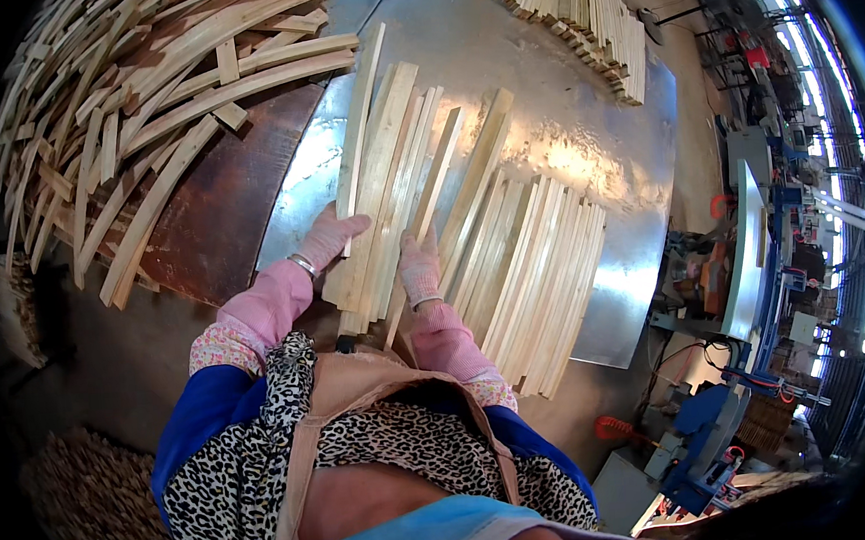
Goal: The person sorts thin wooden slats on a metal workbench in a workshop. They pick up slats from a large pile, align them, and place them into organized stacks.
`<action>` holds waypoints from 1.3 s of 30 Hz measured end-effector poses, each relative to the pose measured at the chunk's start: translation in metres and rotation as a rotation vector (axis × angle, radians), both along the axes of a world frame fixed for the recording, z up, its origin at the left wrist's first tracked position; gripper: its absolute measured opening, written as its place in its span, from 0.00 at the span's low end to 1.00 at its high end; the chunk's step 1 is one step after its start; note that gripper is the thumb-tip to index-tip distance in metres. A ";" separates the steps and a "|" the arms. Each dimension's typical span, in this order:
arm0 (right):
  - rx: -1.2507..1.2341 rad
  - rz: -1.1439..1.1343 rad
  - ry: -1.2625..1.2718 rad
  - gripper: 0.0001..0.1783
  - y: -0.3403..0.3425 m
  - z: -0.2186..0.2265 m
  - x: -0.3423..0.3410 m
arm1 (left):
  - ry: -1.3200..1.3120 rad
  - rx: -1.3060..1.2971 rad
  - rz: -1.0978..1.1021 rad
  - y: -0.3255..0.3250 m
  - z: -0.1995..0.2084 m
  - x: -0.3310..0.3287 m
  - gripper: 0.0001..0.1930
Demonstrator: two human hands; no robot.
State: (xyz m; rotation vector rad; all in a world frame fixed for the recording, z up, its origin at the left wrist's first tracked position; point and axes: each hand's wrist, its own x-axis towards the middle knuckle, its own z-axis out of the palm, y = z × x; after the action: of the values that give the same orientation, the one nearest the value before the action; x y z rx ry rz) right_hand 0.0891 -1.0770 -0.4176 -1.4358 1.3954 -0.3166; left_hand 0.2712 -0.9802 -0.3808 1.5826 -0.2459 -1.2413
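Observation:
My left hand [328, 239], in a pale pink glove, is closed on a narrow wooden strip [362, 114] at the left edge of a row of strips, its thumb lying across the wood. My right hand [420, 269], gloved likewise, grips another thin wooden strip [440, 169] that slants up and away from me. Between the hands lie several pale strips [384, 188] side by side, their near ends at the table edge. Right of my right hand, a wider row of strips [533, 273] lies on the metal tabletop [615, 302]. The fingers under the wood are partly hidden.
A large heap of curved wooden pieces [168, 78] covers the brown board [236, 188] at the left. Stacked strips [585, 18] stand at the table's far right. Blue and grey machinery [700, 442] with cables is beyond the right edge. A brown pile [93, 504] lies at lower left.

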 end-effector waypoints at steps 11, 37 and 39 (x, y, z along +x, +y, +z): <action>-0.301 0.406 0.516 0.40 -0.029 0.009 0.035 | -0.519 0.295 -0.119 0.065 0.006 0.045 0.36; -0.130 0.313 0.254 0.39 -0.033 0.071 0.006 | -0.889 0.297 -0.246 0.043 0.027 -0.042 0.48; -0.019 0.506 0.531 0.45 -0.029 0.072 0.002 | -0.847 0.340 -0.165 0.059 -0.009 -0.035 0.46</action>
State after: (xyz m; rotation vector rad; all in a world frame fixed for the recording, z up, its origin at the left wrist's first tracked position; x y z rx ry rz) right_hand 0.0906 -1.1055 -0.3461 -1.9121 1.3676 0.4050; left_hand 0.2363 -0.9214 -0.3896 2.3680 -0.7386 -0.6785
